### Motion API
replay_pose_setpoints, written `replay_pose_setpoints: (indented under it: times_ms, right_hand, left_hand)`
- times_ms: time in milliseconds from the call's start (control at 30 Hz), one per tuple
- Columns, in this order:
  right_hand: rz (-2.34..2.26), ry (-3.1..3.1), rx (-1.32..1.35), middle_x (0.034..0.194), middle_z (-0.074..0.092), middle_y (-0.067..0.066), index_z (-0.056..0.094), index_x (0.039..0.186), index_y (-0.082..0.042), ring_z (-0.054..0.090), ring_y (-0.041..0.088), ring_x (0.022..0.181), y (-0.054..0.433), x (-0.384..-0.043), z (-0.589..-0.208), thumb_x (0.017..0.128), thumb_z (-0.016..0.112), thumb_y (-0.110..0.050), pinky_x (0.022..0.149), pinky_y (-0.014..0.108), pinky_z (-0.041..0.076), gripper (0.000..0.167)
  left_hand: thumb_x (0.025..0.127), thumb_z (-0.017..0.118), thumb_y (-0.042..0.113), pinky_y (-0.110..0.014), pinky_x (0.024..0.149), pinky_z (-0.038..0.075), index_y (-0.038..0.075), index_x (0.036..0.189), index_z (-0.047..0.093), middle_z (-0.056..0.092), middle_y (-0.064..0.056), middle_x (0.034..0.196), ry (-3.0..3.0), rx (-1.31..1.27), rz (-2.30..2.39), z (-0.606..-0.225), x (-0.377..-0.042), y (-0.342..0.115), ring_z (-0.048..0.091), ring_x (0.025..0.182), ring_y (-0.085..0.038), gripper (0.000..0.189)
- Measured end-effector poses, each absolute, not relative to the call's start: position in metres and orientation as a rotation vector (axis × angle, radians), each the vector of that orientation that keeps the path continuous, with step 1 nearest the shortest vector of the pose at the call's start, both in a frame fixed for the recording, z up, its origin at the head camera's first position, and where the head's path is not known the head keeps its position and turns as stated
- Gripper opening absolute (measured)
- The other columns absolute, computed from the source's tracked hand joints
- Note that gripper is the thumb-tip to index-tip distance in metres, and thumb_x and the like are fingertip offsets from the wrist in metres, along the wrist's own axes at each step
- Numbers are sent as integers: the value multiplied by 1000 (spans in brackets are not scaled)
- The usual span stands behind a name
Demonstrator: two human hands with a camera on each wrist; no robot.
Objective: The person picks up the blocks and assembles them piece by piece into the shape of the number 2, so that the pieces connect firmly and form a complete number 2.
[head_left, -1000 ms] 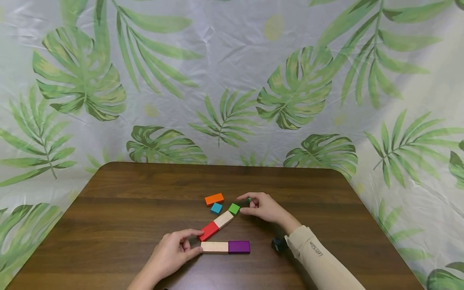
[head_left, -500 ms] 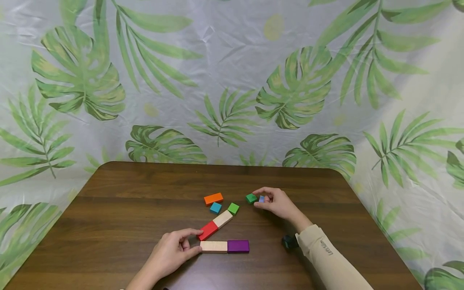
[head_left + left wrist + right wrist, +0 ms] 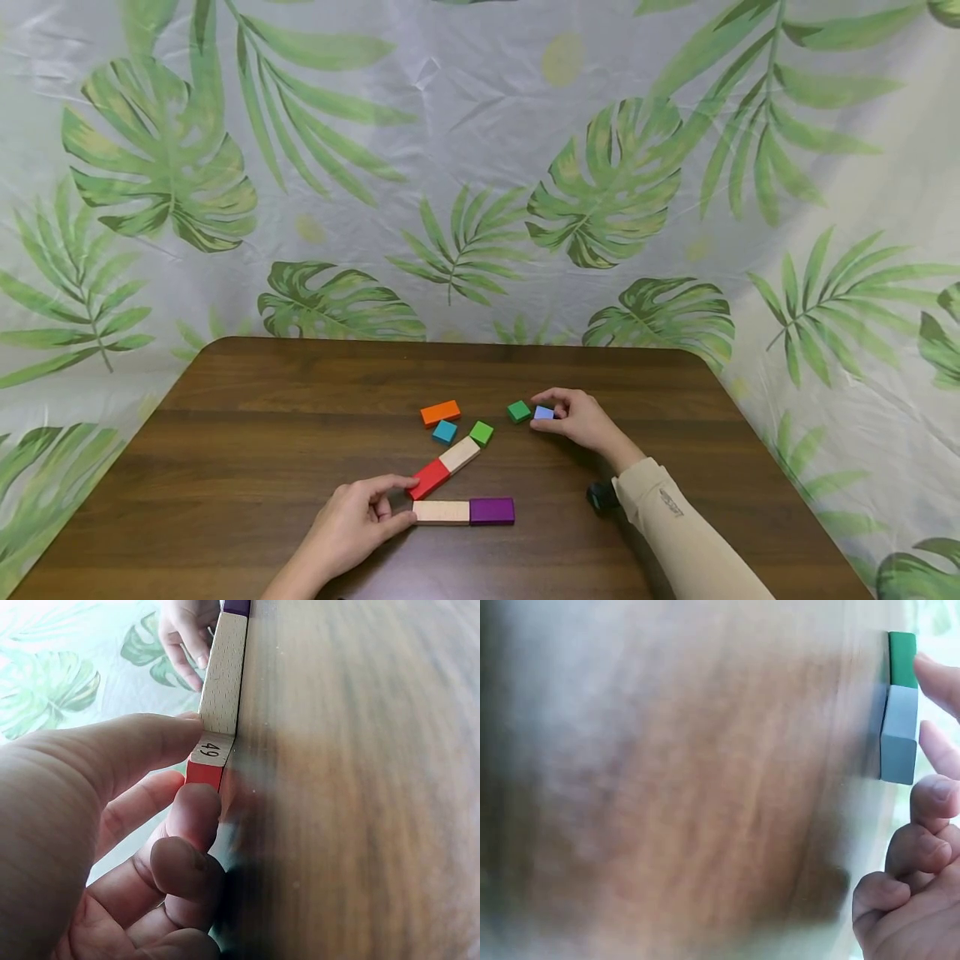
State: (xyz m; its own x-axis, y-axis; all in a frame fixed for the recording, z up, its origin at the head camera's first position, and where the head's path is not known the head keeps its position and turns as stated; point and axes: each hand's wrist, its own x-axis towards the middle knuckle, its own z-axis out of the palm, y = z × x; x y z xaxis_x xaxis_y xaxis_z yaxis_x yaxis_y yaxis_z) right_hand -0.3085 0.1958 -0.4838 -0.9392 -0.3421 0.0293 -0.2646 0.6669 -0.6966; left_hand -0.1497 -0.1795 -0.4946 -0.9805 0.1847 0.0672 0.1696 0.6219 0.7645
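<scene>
On the head feed, I'm resting my left hand (image 3: 352,525) at eight o'clock of the blocks, its thumb touching the near pale block (image 3: 441,512), its index finger the red block (image 3: 431,478); whether it's squeezing, I cannot tell. At two o'clock from it, my right hand (image 3: 585,423) is framing the light-blue block (image 3: 543,412) between spread thumb and index finger; I cannot tell whether they're pinching. The dark green block (image 3: 518,412) is lying just beside, at nine o'clock. I'm judging that light, level fingertip pressure is suiting best, sparing that neighbour a bump.
</scene>
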Motion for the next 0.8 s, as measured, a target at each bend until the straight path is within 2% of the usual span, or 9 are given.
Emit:
replay_pose_setpoints:
  times_ms: [500,800]
  right_hand:
    - [-998,2831,-514,77,45,-2,81,115,-11,41,14,74,178,-319,-478,88,89,-37,68,28,32,38]
    - [-937,2838,-519,75,47,-2,81,113,-8,42,14,71,168,-320,-476,88,89,-35,67,28,33,37]
  left_hand:
    - [85,92,34,-21,52,35,32,118,80,58,14,64,2808,314,1326,-494,-149,-180,46,54,0,35]
    - [86,92,35,-21,52,36,31,119,80,58,14,65,2802,321,1331,-494,-150,-180,47,54,-1,35]
